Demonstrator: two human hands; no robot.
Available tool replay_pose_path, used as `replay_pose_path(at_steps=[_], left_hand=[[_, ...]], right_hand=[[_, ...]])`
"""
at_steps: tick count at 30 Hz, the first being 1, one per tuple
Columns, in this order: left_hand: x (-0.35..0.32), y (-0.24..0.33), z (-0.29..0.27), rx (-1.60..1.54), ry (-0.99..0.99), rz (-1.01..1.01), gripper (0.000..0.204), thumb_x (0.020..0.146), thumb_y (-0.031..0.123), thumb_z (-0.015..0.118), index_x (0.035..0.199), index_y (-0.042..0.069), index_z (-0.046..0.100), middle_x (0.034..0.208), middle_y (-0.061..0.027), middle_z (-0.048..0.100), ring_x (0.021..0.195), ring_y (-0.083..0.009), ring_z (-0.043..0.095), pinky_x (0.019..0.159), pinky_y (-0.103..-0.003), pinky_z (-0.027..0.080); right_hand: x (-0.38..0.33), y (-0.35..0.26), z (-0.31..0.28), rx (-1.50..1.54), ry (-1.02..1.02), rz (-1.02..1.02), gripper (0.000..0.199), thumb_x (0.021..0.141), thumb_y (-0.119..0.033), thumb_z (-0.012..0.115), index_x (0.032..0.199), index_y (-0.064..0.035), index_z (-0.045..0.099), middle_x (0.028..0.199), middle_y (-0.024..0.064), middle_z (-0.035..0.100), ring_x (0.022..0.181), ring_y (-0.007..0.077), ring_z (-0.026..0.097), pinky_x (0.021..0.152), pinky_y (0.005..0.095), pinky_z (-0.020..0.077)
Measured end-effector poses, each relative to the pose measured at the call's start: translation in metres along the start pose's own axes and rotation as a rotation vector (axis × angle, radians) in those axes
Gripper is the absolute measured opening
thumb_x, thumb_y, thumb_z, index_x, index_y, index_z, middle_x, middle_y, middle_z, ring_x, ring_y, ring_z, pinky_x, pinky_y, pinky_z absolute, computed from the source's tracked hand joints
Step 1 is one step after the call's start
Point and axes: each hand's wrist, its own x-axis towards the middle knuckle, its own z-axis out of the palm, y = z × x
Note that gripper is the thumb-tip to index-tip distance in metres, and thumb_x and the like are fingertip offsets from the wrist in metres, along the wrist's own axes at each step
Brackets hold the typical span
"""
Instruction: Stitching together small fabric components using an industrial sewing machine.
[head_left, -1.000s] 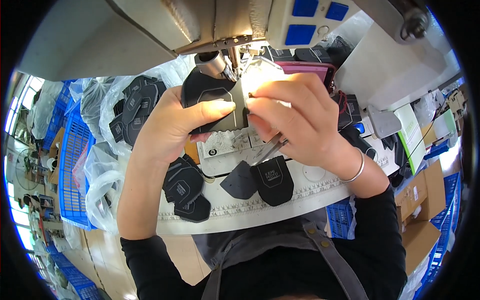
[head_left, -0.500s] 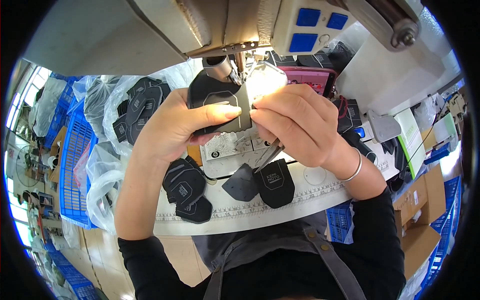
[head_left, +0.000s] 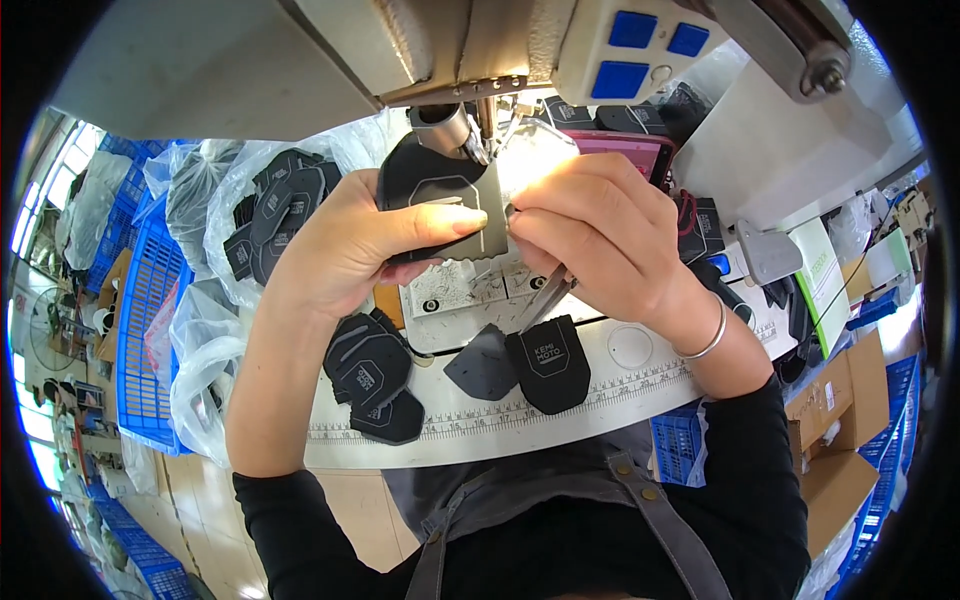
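My left hand (head_left: 345, 240) grips a black padded patch (head_left: 425, 175) with its thumb flat on top, beneath the sewing machine's needle area (head_left: 485, 145). At the patch's right edge, my right hand (head_left: 605, 235) is closed with thumb and forefinger pinched together. A slim pointed metal tool (head_left: 547, 300), snips or tweezers, is tucked in its lower fingers and points down. What the right fingertips pinch is too small to make out. Below lie a black printed patch (head_left: 550, 365), a plain dark grey piece (head_left: 482, 365) and a small stack of black patches (head_left: 372, 375).
The machine head (head_left: 430, 50) hangs over the work. More black patches (head_left: 290, 205) lie in plastic bags at left, near a blue crate (head_left: 150, 330). A phone (head_left: 635, 150) stands behind my right hand. A ruler strip (head_left: 480, 427) runs along the table's front edge.
The view has shifted slightly. The phone's screen picture has become plainer. Both hands keep nearly the same hold on the patch and the tool.
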Motion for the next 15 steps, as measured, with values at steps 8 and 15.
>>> replay_pose_path(at_steps=[8, 15], left_hand=[[0.0018, -0.0006, 0.0006, 0.044, 0.030, 0.010, 0.016, 0.069, 0.005, 0.066, 0.083, 0.001, 0.059, 0.066, -0.0011, 0.055, 0.042, -0.0033, 0.043, 0.033, -0.015, 0.029], [-0.0024, 0.0017, 0.0074, 0.094, 0.076, 0.054, 0.020, 0.070, 0.017, 0.068, 0.079, 0.002, 0.058, 0.058, -0.0004, 0.051, 0.044, -0.0047, 0.042, 0.038, -0.017, 0.031]], right_hand=[[0.0020, 0.0064, 0.0083, -0.044, 0.124, -0.093, 0.022, 0.051, -0.008, 0.058, 0.071, -0.0015, 0.055, 0.075, 0.0052, 0.052, 0.063, 0.0180, 0.052, 0.044, 0.0229, 0.0410], [0.0060, 0.0021, 0.0026, -0.069, 0.027, -0.074, 0.023, 0.051, -0.008, 0.058, 0.073, -0.0026, 0.055, 0.075, 0.0034, 0.052, 0.064, 0.0160, 0.052, 0.042, 0.0214, 0.0400]])
